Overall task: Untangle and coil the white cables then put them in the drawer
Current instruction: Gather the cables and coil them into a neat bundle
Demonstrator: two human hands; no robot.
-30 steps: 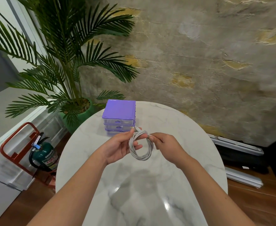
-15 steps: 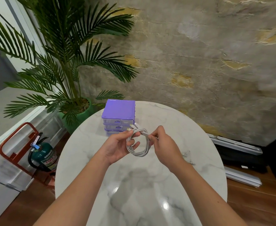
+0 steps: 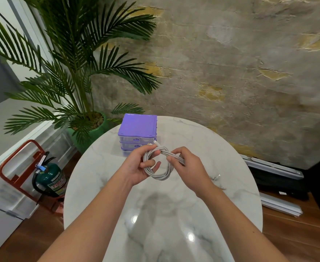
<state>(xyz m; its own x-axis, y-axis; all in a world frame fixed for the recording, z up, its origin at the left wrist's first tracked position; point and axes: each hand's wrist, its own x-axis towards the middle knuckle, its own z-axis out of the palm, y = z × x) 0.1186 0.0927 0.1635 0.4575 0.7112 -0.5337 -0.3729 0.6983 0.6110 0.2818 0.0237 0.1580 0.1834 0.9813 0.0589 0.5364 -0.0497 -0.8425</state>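
A white cable point(image 3: 162, 175) is wound into a round coil and held above the marble table point(image 3: 230, 163). My left hand point(image 3: 139, 167) grips the coil's left side, thumb on top and fingers through the loop. My right hand point(image 3: 190, 167) pinches the coil's right side, where a strand runs under its fingers. One plug end point(image 3: 156, 143) sticks out at the top of the coil. The purple drawer unit point(image 3: 137, 132) stands just beyond my hands, its drawers shut. A second small cable end point(image 3: 216, 176) lies on the table to the right of my right hand.
A potted palm point(image 3: 83, 103) stands at the back left beside the table. A green fire extinguisher point(image 3: 50, 178) in a red stand sits on the floor at left. Metal rails point(image 3: 276, 167) lie on the floor at right.
Both hands have kept hold of the coil while turning it; the right hand has shifted along its right side, wrapping the loose strand around the loops.
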